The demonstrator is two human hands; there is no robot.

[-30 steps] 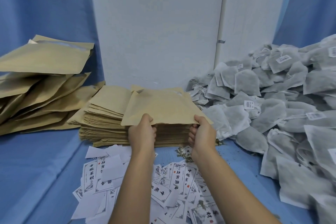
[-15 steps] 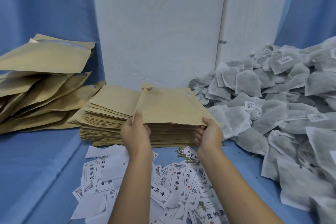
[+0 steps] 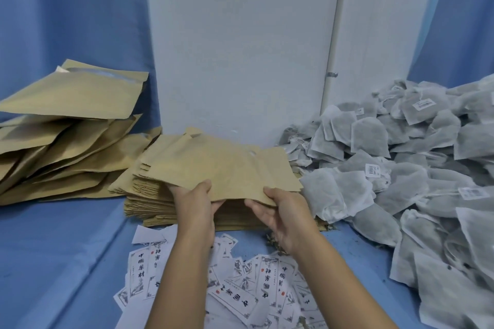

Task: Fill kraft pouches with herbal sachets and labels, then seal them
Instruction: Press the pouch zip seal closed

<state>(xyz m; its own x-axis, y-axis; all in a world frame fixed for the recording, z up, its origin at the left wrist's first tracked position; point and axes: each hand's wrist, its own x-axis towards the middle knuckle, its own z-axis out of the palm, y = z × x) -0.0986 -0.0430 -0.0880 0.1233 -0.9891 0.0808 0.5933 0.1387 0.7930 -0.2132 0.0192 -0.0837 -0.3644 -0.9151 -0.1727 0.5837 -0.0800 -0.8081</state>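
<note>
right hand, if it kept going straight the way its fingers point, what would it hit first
The right hand pinches the near edge of the tan kraft paper pouch, fingers aimed left. Going straight on, it would probably meet the left hand first, though depth is unclear.

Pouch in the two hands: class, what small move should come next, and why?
Probably lift the pouch clear of the stack and toward the body. The left hand and right hand pinch its near edge; it looks flat and empty, and it hangs over the stack. The sachets at right and the labels in front lie untouched, so it needs freeing before filling.
</note>
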